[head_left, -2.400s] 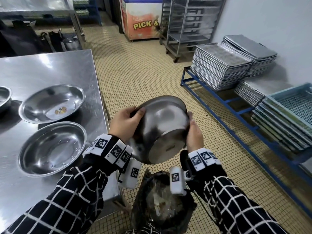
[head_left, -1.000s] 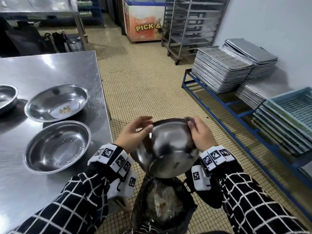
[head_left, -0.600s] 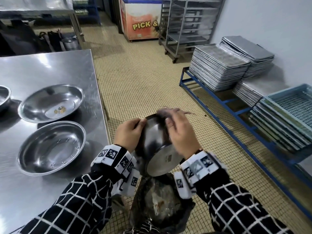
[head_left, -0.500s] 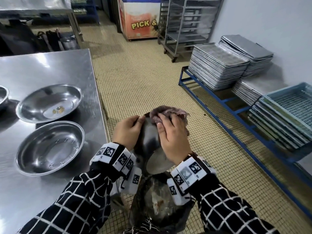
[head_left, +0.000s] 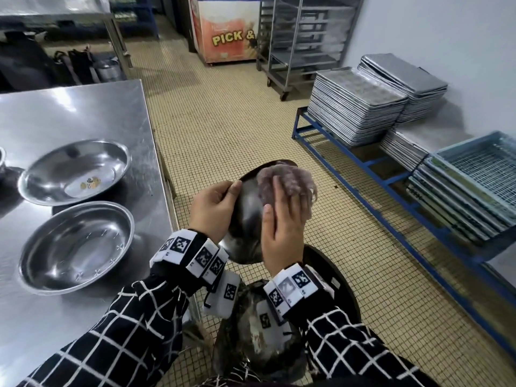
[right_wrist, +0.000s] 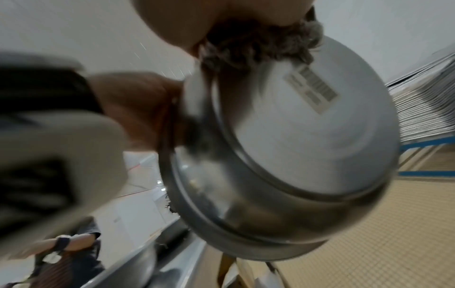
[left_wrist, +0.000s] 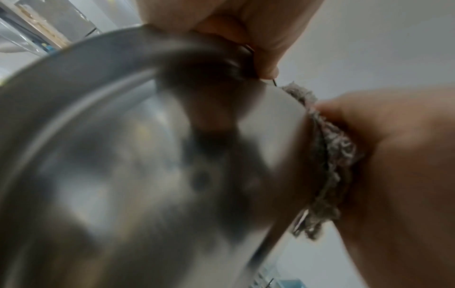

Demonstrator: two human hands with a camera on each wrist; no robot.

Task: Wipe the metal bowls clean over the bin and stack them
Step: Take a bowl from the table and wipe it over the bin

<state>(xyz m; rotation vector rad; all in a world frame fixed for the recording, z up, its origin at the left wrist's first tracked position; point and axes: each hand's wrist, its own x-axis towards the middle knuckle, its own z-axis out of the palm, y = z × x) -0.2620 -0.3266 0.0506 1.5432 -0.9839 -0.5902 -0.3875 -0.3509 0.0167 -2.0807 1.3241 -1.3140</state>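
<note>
Steel table point(head_left: 83, 113) at the left, taken as landmark. On it, toward its right edge: two wide shallow metal bowls point(head_left: 75, 247), one nearer, one point(head_left: 74, 171) just behind with a few yellowish scraps at its bottom; sliver of a third bowl point(head_left: 1, 160) at the far left edge of the table.

Off the table's right edge, low down: black-lined bin point(head_left: 259, 336), partly hidden by both wrists.

Above the bin, right of the table and level with the near bowl: held metal bowl point(head_left: 248, 216), tipped on edge, rim running up and away from the camera. From the right wrist view, flat base with a barcode sticker point(right_wrist: 312, 89) facing out.

Left hand point(head_left: 215, 210) at the bowl's table-side rim, fingers curled over the edge and thumb on the outer wall, pinching the rim; in the left wrist view, fingertips point(left_wrist: 268, 58) hooked onto the rim at the top of the bowl.

Right hand point(head_left: 284, 227) on the side of the bowl away from the table, fingers spread flat over a grey-pink cloth point(head_left: 290, 182), pressing it against the upper rim. Cloth sandwiched between palm and metal, bunched and spilling over the top edge, fringe hanging past the fingers.
</note>
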